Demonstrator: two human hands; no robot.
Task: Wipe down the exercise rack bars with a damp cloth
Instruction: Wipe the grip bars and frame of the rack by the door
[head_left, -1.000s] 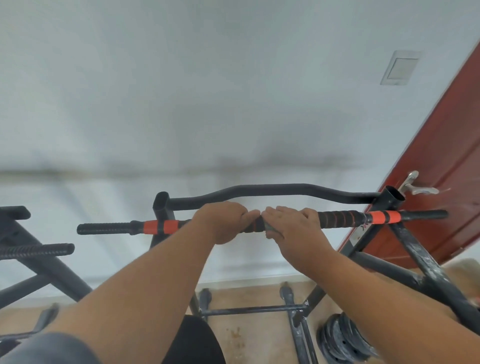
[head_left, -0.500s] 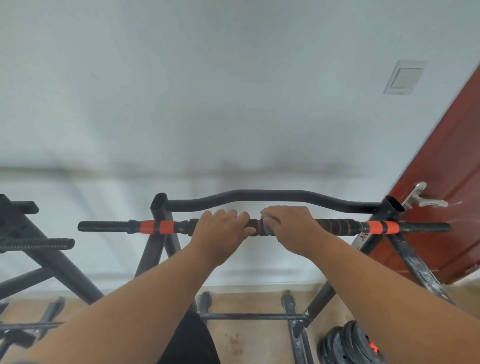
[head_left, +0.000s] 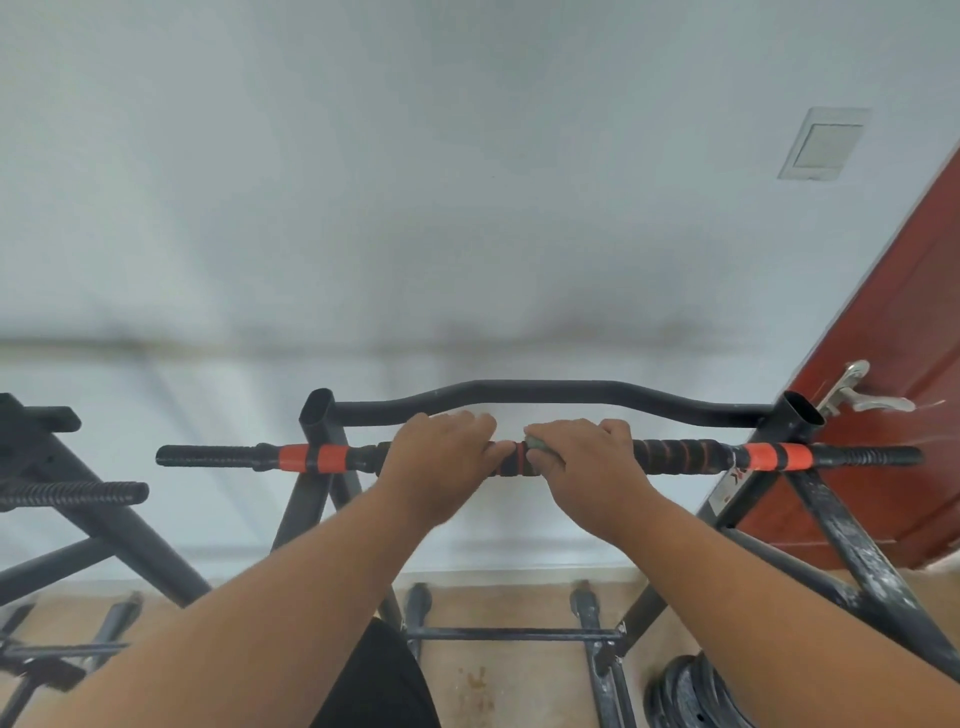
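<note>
A white wall (head_left: 467, 182) filled the view beyond both hands. A red door (head_left: 893, 374) stood to the right of the right hand, with a metal handle (head_left: 852, 395) level with the knuckles and a wall switch plate (head_left: 823, 145) well above it. The black exercise rack (head_left: 810, 530) stood directly ahead, its legs spreading down past both forearms to the floor (head_left: 498, 675). A curved rear bar (head_left: 545, 392) ran just beyond the fingers. The straight front bar (head_left: 675, 454), black with orange bands, passed under both hands. A second frame (head_left: 67, 493) stood well to the left of the left hand. Stacked weight plates (head_left: 691, 691) lay on the floor below the right forearm. The left hand (head_left: 441, 462) was curled over the front bar, gripping it. The right hand (head_left: 587, 465), just beside it, was wrapped round the same bar and pressed a grey-green cloth (head_left: 540, 446) against it; only a small edge of cloth showed at the fingertips, between the two hands.
</note>
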